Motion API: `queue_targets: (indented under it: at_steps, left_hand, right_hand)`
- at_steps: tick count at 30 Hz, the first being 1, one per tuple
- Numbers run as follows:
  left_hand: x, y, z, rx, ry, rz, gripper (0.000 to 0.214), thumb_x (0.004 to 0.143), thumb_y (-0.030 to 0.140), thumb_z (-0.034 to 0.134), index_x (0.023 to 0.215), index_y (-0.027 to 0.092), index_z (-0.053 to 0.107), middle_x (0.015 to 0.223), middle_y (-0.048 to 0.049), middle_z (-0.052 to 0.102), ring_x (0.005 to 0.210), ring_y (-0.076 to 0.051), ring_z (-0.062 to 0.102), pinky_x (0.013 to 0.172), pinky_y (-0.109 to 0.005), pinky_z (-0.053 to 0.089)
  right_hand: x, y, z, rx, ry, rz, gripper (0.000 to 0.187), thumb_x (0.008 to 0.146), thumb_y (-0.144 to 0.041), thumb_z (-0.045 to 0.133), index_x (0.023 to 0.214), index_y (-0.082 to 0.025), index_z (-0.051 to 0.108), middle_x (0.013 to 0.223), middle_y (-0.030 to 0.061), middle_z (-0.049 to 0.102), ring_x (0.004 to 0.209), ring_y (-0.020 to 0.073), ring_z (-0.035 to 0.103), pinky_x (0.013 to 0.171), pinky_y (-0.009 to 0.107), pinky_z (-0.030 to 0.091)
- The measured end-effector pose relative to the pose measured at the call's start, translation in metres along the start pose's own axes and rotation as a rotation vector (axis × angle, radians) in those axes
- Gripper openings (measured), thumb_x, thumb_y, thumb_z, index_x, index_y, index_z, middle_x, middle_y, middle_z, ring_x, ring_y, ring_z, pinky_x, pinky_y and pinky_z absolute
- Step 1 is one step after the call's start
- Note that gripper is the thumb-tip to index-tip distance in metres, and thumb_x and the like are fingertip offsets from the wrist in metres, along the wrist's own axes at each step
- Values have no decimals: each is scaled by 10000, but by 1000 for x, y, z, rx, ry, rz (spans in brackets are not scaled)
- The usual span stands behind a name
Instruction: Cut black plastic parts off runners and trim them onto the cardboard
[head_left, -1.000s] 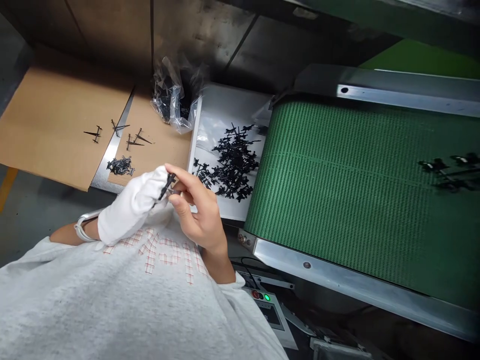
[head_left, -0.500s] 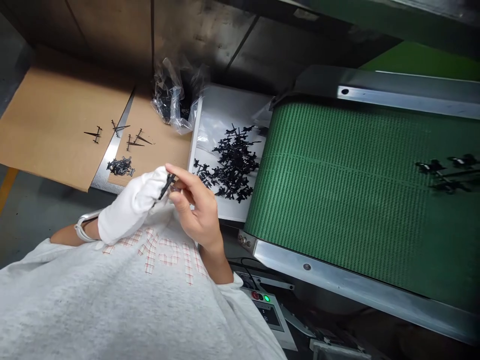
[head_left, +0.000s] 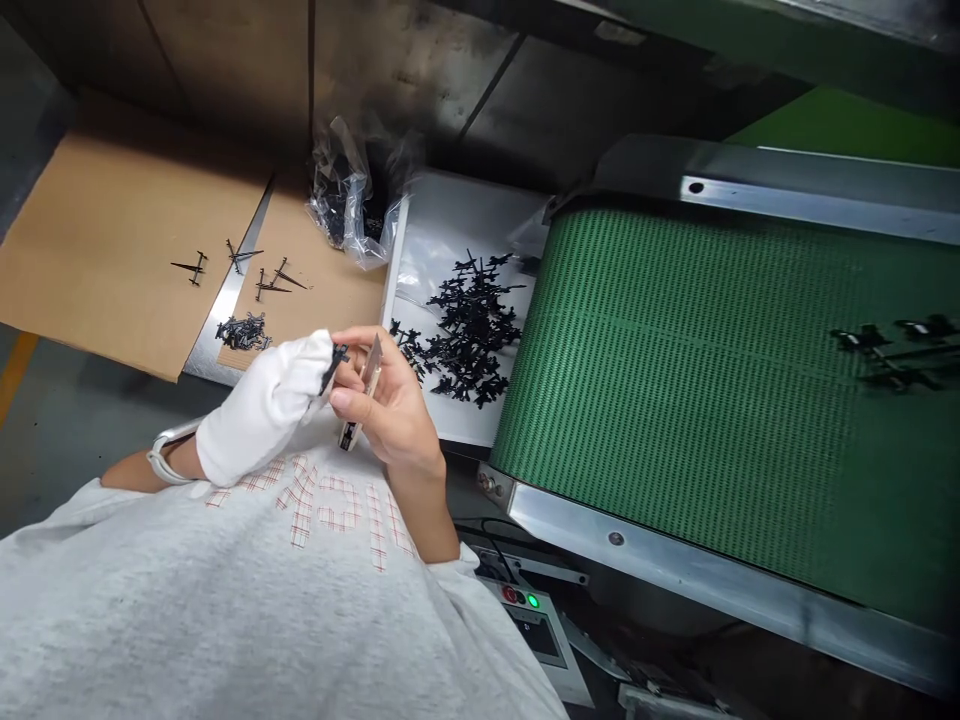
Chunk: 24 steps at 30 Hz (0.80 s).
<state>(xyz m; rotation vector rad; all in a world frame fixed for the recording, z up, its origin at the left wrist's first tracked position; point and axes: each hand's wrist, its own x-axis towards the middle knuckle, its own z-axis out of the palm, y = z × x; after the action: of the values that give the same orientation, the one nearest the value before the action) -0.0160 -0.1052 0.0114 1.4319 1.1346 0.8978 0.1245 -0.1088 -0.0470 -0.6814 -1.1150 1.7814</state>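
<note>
My left hand (head_left: 262, 410), in a white glove, is closed on a small black plastic part (head_left: 334, 368) in front of my chest. Close beside it, my bare right hand (head_left: 397, 400) is closed around a utility knife (head_left: 368, 385), its blade pointing up and away from me. The fingertips of the right hand reach the black part. Beyond my left hand, a small heap of dark parts (head_left: 244, 331) and several loose thin pieces (head_left: 279, 278) lie on cardboard. A larger pile of black plastic parts (head_left: 472, 325) spreads over a white tray.
A green conveyor belt (head_left: 637, 400) in a metal frame (head_left: 675, 560) stands to the right, carrying black parts (head_left: 892, 345) at its far right. Clear plastic bags (head_left: 356, 210) lie behind the cardboard (head_left: 127, 220). Below the belt is a control box (head_left: 544, 640) with a green light.
The utility knife has turned in my right hand, so its blade and handle now show. My left hand keeps its hold on the black part, nearly still.
</note>
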Motion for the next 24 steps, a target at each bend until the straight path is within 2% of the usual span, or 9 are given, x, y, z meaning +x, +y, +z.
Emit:
queue_targets:
  at_steps: [3, 4, 8, 10, 14, 17, 20, 22, 24]
  left_hand:
    - [-2, 0, 0, 0, 50, -6, 388, 983, 342, 432, 611, 243, 379, 491, 56, 393, 589, -129, 582, 602, -233, 546]
    - [-2, -2, 0, 15, 68, -13, 376, 979, 361, 445, 626, 243, 387, 503, 56, 409, 598, -131, 584, 600, -235, 542]
    - [-2, -15, 1, 111, 70, -24, 355, 1004, 436, 386, 757, 217, 519, 698, 2, 641, 672, -150, 620, 631, -270, 535]
    - [0, -25, 1, 150, 42, -17, 363, 1018, 439, 361, 803, 208, 542, 767, -26, 674, 714, -162, 631, 684, -293, 538]
    - [7, -48, 6, 192, 15, -55, 276, 1013, 354, 385, 812, 216, 514, 818, -36, 650, 758, -161, 638, 739, -293, 550]
    - [11, -74, 14, 253, 23, -139, 256, 1025, 322, 386, 846, 209, 531, 823, -22, 653, 743, -153, 642, 730, -286, 571]
    - [11, -109, 12, 359, 52, -250, 285, 1055, 301, 368, 918, 189, 592, 783, -8, 663, 678, -140, 631, 670, -275, 573]
    - [11, -136, -1, 473, 102, -334, 256, 1064, 288, 406, 1042, 162, 628, 867, -28, 694, 741, -139, 660, 733, -297, 592]
    - [12, -163, -22, 623, 143, -417, 285, 1016, 370, 573, 1168, 137, 635, 1016, -62, 703, 864, -174, 691, 817, -381, 610]
  right_hand:
    - [-1, 0, 2, 82, 3, 30, 423, 858, -554, 718, 1150, -287, 569, 724, -78, 339, 557, 94, 317, 480, 223, 321]
    - [-1, 1, 3, 92, 23, 41, 404, 868, -562, 701, 1134, -286, 574, 720, -80, 340, 547, 90, 313, 468, 217, 310]
    - [2, 1, 6, 62, 132, 40, 352, 861, -553, 720, 1026, -268, 596, 677, -94, 359, 506, 76, 336, 455, 209, 328]
    - [2, 1, 6, -33, 201, 14, 341, 861, -549, 714, 993, -258, 597, 668, -91, 401, 507, 80, 371, 464, 213, 349]
    - [-2, 5, 2, -392, 376, -9, 220, 895, -440, 643, 962, -239, 584, 702, -62, 490, 602, 110, 475, 538, 222, 417]
    - [-3, 17, -7, -569, 417, 66, 172, 903, -379, 598, 969, -221, 584, 736, -53, 499, 668, 122, 529, 618, 238, 466]
    - [-2, 37, -18, -636, 340, 142, 209, 914, -357, 592, 1046, -195, 602, 731, -61, 495, 656, 121, 533, 626, 241, 467]
    - [-3, 53, -27, -662, 320, 136, 212, 921, -336, 582, 1065, -181, 599, 715, -68, 481, 625, 115, 520, 598, 235, 454]
    - [-5, 68, -37, -692, 305, 105, 192, 938, -335, 568, 1049, -181, 598, 697, -69, 479, 604, 115, 522, 575, 233, 449]
